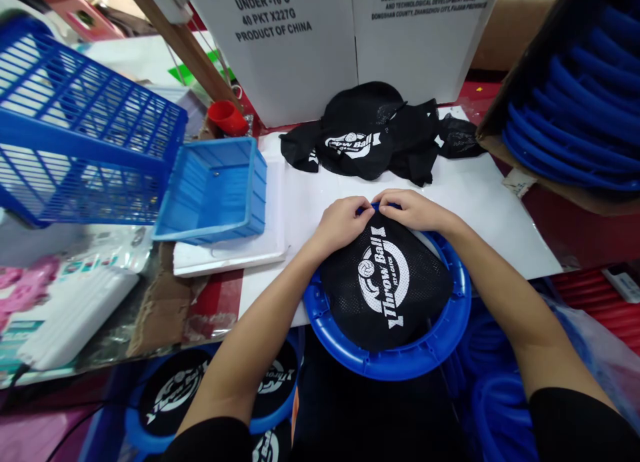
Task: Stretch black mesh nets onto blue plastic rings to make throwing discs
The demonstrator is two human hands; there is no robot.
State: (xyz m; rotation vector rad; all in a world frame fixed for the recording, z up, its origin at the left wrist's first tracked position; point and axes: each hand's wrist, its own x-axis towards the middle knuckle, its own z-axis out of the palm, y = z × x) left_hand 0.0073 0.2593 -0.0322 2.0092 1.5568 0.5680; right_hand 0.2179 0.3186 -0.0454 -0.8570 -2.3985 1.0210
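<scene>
A blue plastic ring (400,362) lies at the table's near edge, partly over a white sheet (480,202). A black mesh net (385,289) printed "Throw Ball" is spread across the ring. My left hand (343,223) and my right hand (413,209) meet at the ring's far rim, fingers pinching the net's edge against it. A heap of loose black nets (373,142) lies just beyond my hands.
A small blue bin (217,189) and a large blue wire basket (75,129) stand at the left. White cartons (320,42) wall the back. A box of blue rings (575,109) sits at the right. Finished net rings (175,389) lie below the table edge.
</scene>
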